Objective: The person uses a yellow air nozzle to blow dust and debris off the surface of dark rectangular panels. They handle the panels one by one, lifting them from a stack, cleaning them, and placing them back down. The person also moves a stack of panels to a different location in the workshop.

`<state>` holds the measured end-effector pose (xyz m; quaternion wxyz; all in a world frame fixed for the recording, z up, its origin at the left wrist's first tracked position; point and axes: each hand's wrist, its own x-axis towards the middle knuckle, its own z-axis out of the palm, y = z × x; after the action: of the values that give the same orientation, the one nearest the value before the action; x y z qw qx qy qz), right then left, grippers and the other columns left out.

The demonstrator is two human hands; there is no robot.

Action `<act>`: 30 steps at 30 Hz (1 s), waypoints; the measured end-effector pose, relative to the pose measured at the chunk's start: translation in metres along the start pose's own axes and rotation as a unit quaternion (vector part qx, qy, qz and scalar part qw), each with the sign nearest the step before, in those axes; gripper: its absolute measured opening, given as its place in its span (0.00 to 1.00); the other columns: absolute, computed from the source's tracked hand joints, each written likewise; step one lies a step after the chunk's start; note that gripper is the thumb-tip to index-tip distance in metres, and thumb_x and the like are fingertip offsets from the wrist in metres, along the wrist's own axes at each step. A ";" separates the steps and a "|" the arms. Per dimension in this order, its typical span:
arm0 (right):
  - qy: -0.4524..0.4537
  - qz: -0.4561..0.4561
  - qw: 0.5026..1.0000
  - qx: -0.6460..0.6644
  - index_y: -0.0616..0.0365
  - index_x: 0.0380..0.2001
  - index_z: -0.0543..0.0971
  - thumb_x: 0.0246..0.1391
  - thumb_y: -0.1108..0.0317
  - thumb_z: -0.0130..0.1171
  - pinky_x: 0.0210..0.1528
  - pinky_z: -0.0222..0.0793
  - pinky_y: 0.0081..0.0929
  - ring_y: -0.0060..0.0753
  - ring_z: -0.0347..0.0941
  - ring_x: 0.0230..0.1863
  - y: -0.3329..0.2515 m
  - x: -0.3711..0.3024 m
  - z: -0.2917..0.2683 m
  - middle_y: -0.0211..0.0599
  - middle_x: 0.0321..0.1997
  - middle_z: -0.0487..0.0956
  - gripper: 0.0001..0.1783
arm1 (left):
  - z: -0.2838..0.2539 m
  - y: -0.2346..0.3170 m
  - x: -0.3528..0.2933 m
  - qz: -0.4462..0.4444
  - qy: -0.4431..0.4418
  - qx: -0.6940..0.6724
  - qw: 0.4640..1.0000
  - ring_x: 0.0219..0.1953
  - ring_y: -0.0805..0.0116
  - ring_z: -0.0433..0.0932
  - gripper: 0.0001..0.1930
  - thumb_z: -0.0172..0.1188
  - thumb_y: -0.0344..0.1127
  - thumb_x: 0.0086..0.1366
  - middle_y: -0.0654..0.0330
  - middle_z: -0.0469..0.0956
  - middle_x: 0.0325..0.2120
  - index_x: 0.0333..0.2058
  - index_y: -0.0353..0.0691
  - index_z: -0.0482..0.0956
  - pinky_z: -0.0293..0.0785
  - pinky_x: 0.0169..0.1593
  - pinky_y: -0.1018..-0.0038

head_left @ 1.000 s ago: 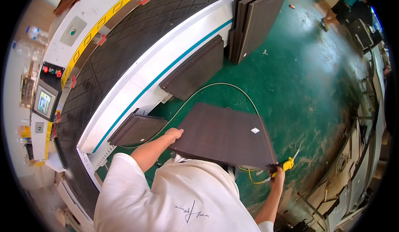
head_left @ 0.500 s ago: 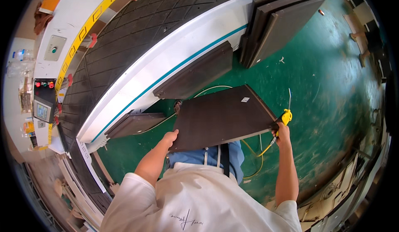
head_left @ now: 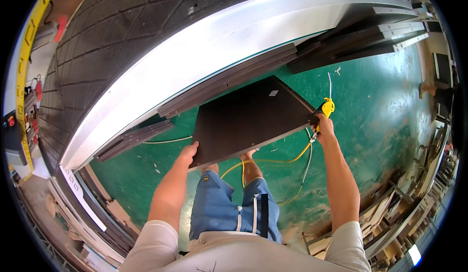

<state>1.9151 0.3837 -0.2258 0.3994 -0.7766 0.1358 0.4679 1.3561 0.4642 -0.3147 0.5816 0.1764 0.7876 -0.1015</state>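
Head view: my left fingers (head_left: pixel 193 146) clasp the left edge of the dark panel (head_left: pixel 248 118), which spans from them across to my right fingers (head_left: pixel 322 122), above the green floor (head_left: pixel 370 145). Those right fingers are wrapped round a yellow air gun (head_left: pixel 328 107) at the panel's right corner, its hose (head_left: pixel 288 161) hanging below; whether they also grip the panel I cannot tell.

Head-worn wide fisheye view, left one of a side-by-side pair, looking steeply down from above the wearer's white shirt (head_left: pixel 253 253), very near at the lower edge, dark panel (head_left: pixel 243 120) mid-frame farther off, green floor (head_left: pixel 382 140) beyond, straight edges bowing toward the border
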 end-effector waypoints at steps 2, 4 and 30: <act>-0.006 -0.001 1.000 -0.007 0.64 0.35 0.75 0.63 0.66 0.56 0.13 0.63 0.27 0.31 0.71 0.14 -0.005 0.009 0.016 0.41 0.23 0.78 0.10 | -0.007 0.004 0.018 0.012 -0.007 -0.004 1.000 0.54 0.55 0.80 0.32 0.58 0.54 0.74 0.45 0.80 0.56 0.58 0.25 0.77 0.73 0.59 0.63; 0.000 -0.005 1.000 -0.015 0.64 0.35 0.76 0.63 0.66 0.56 0.13 0.63 0.26 0.30 0.71 0.14 -0.008 0.020 0.030 0.41 0.23 0.79 0.10 | -0.009 0.014 0.033 -0.005 -0.008 0.016 1.000 0.55 0.56 0.80 0.32 0.58 0.54 0.74 0.46 0.80 0.56 0.58 0.26 0.77 0.73 0.58 0.63; -0.086 -0.077 0.993 -0.039 0.54 0.44 0.79 0.68 0.54 0.58 0.41 0.73 0.33 0.33 0.78 0.38 0.086 -0.075 0.038 0.34 0.40 0.82 0.15 | -0.062 0.094 -0.019 0.038 -0.199 -0.685 0.700 0.64 0.41 0.71 0.56 0.43 0.79 0.66 0.40 0.66 0.65 0.68 0.24 0.56 0.75 0.65 0.50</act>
<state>1.8020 0.3446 -0.2151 0.4134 -0.7566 0.0222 0.5060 1.3432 0.5697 -0.2738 0.6886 -0.2656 0.4980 0.4554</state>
